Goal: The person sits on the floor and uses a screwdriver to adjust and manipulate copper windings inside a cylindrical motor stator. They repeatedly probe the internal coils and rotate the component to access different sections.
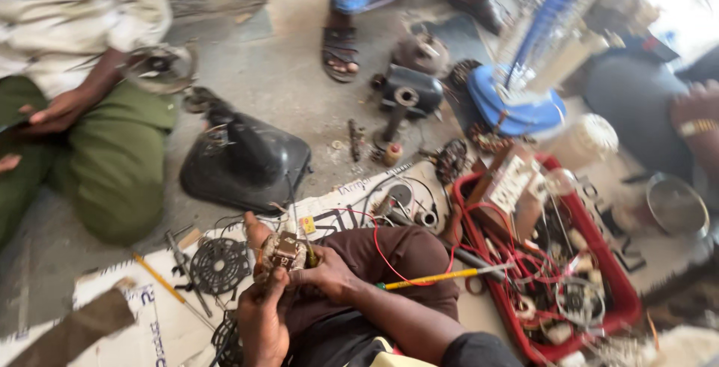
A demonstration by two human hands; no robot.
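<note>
Both my hands hold a small electric motor stator [282, 252] with copper windings, raised over my knee. My left hand [264, 320] grips it from below. My right hand [327, 273] closes on its right side, fingers around the winding. A thin red wire [380, 251] runs from the motor across my brown trouser leg. A yellow-handled screwdriver [434, 278] lies across my thigh, just right of my right hand.
A black fan base [246, 161] lies on the concrete ahead. A red tray [621, 299] full of wires and parts stands at right. A round black grille [219, 264] and hand tools lie on a white sheet. A seated person in green trousers [112, 165] is at left; a sandalled foot [341, 51] is beyond.
</note>
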